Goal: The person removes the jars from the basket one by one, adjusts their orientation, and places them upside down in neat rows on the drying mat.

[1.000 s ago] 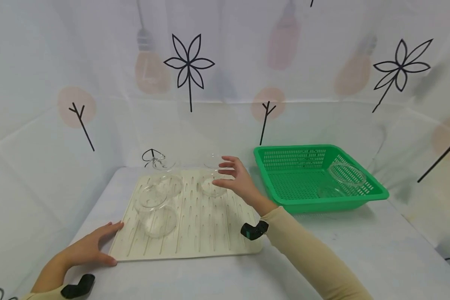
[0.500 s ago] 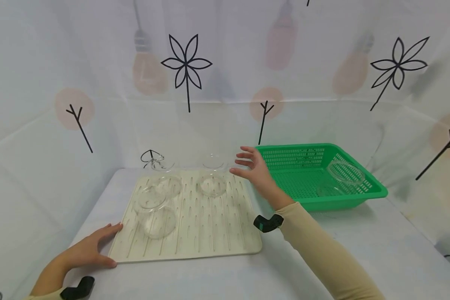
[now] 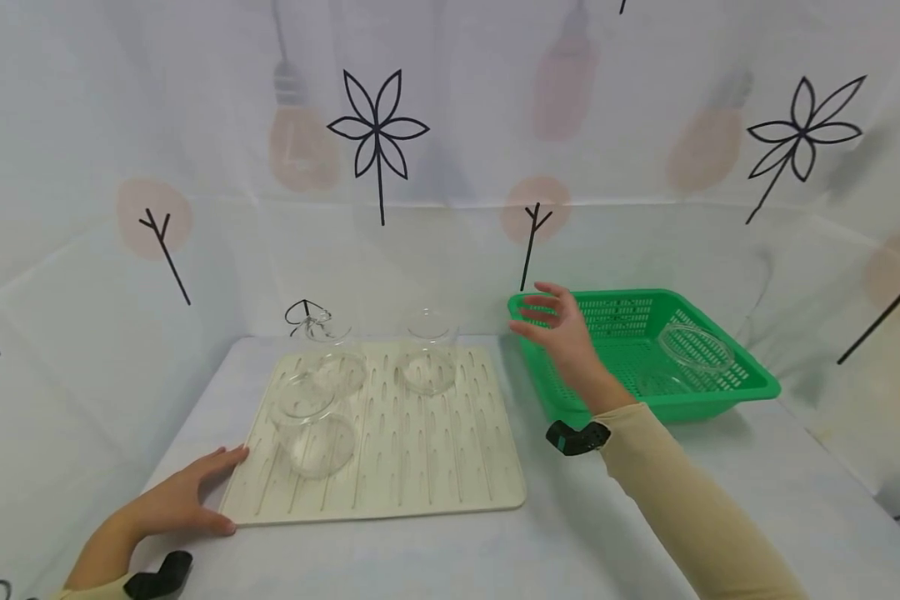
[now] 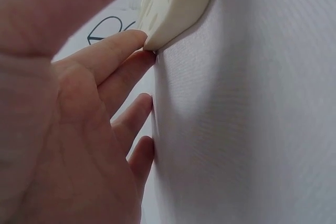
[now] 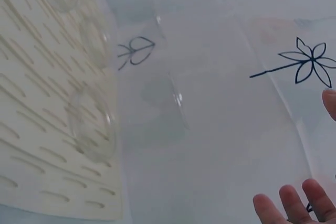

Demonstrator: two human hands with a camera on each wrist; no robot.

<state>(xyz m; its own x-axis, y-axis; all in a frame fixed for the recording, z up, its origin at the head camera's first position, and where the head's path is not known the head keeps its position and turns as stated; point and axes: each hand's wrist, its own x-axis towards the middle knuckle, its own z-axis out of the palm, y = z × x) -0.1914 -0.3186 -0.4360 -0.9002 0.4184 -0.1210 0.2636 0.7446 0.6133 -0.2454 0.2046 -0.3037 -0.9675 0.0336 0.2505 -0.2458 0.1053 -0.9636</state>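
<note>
My left hand (image 3: 176, 502) rests at the near left corner of the cream drying mat (image 3: 412, 467), its fingers and thumb spread along the edge. In the left wrist view, the left fingertips (image 4: 137, 39) touch the mat's corner. Three clear, glass-like cups stand on the mat: a front left cup (image 3: 318, 446), a back left cup (image 3: 337, 371) and a back middle cup (image 3: 429, 371). My right hand (image 3: 566, 342) hangs over the left rim of the green basket (image 3: 570, 410), fingers apart and loosely bent, holding nothing. Another clear cup (image 3: 696, 347) lies in the basket's right part.
The basket stands on the white-covered table (image 3: 450, 554) to the right of the mat. A patterned white cloth (image 3: 450, 250) hangs close behind the mat and basket. The cups' clear walls are hard to make out.
My right hand has moved right, from beside the back middle cup to over the basket's left rim. The left hand, mat and cups stay in place.
</note>
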